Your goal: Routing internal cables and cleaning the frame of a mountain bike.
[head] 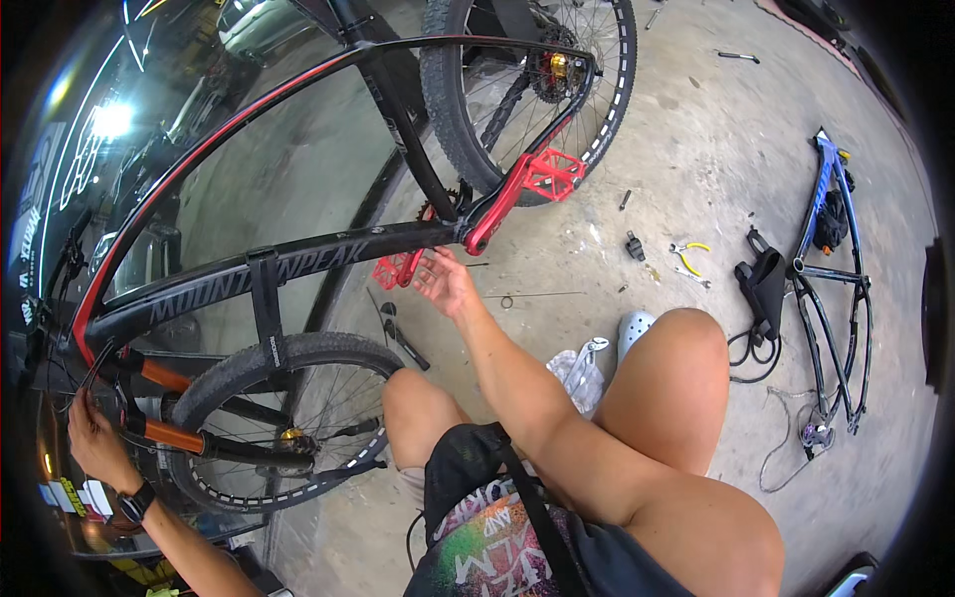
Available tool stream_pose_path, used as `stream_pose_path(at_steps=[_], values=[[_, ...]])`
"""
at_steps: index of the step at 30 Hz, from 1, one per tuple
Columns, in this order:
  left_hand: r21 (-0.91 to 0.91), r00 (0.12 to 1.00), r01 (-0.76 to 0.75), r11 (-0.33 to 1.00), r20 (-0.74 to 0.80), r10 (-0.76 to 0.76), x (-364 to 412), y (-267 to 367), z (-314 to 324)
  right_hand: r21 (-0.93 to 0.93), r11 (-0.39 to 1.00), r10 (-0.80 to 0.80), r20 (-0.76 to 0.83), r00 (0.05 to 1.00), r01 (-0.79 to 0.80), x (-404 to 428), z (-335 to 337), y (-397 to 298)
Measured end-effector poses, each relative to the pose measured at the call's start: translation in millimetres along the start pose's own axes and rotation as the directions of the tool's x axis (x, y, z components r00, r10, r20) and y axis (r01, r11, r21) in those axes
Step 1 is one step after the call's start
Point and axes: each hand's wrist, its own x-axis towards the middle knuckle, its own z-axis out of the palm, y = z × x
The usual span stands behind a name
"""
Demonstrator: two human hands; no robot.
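Note:
A black mountain bike frame (321,257) with red trim spans the view from lower left to top centre. My left hand (97,429), with a watch on the wrist, has its fingers at the thin black cables (97,366) by the head tube; whether they grip a cable is unclear. Below the bottom bracket, my right hand (442,282) is raised with fingers spread, beside the red crank arm and pedal (392,270); some fingertips are partly hidden by the frame. A second red pedal (553,176) sits on the near crank. An orange fork leg (173,435) holds the front wheel (283,351).
Yellow-handled pliers (695,257), a black strapped bag (762,287) and a blue bare bicycle frame (828,272) lie on the concrete floor to the right. Adjustable pliers (586,358) rest on a pale cloth near my foot. A glass pane stands behind the bike.

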Motion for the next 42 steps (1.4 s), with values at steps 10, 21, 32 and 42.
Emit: stream_pose_path(at_steps=[10, 21, 32, 42], values=[[-0.240, 0.996, -0.091, 0.967, -0.037, 0.084, 0.7, 48.8, 30.1, -0.026, 1.000, -0.014, 0.000, 1.000, 0.014, -5.5, 5.1, -1.0], [-0.660, 0.978, 0.208, 0.722, 0.168, -0.127, -9.6, -92.7, 12.0, -0.019, 1.000, 0.015, -0.028, 1.000, -0.015, 2.9, 0.2, -8.0], [-0.727, 0.879, 0.316, 0.610, 0.467, 0.101, 5.3, -83.9, -4.7, -0.091, 0.996, -0.008, -0.021, 1.000, 0.006, 4.7, -8.1, -7.4], [-0.087, 0.968, -0.230, 0.969, -0.127, 0.218, -5.3, -8.2, -60.7, -0.526, 0.850, -0.048, -0.086, 0.995, -0.005, 7.5, -8.0, -24.1]])
